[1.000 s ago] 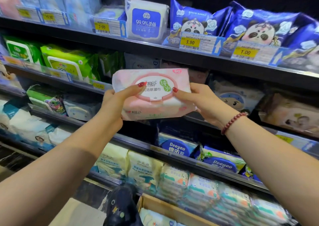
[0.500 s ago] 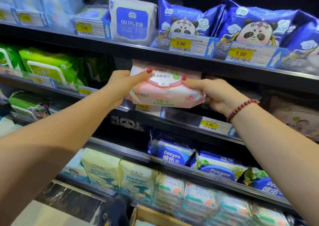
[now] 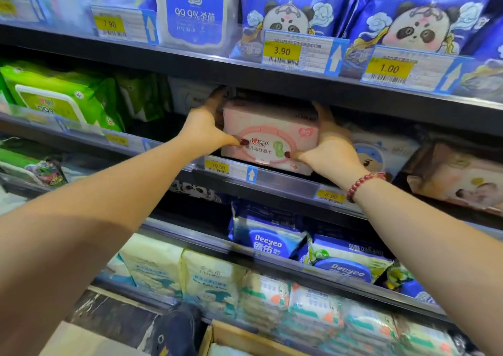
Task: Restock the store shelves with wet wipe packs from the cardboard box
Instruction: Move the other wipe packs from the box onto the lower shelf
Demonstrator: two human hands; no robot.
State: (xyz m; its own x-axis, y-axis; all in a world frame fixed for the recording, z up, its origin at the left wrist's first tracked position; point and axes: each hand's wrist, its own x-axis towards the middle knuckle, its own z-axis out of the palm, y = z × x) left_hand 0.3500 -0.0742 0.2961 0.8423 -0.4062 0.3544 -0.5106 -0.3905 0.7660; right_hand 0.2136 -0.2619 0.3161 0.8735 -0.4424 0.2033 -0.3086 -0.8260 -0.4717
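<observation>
Pink wet wipe pack [image 3: 269, 127]: soft, probably weighty; I judge its ends best, left hand [image 3: 204, 130] and right hand [image 3: 332, 143] clasping them

Two hands in shot: left hand [image 3: 206, 130], right hand [image 3: 332, 149]. One pink wet wipe pack [image 3: 269, 127]. Up top, two blue panda packs [image 3: 288, 15] [image 3: 416, 26] in full, plus a sliver of a third at the right edge. One white 99.9% pack [image 3: 194, 15]. Lower down, two Deeyeo packs [image 3: 268, 242] [image 3: 348, 268]. Readable price tags [image 3: 281, 51]: five, at 7.90, 3.90, 1.00, 10.50 and 8.90. One red bead bracelet [image 3: 364, 181], one cardboard box [image 3: 236, 336], one dark shoe [image 3: 177, 331].
</observation>
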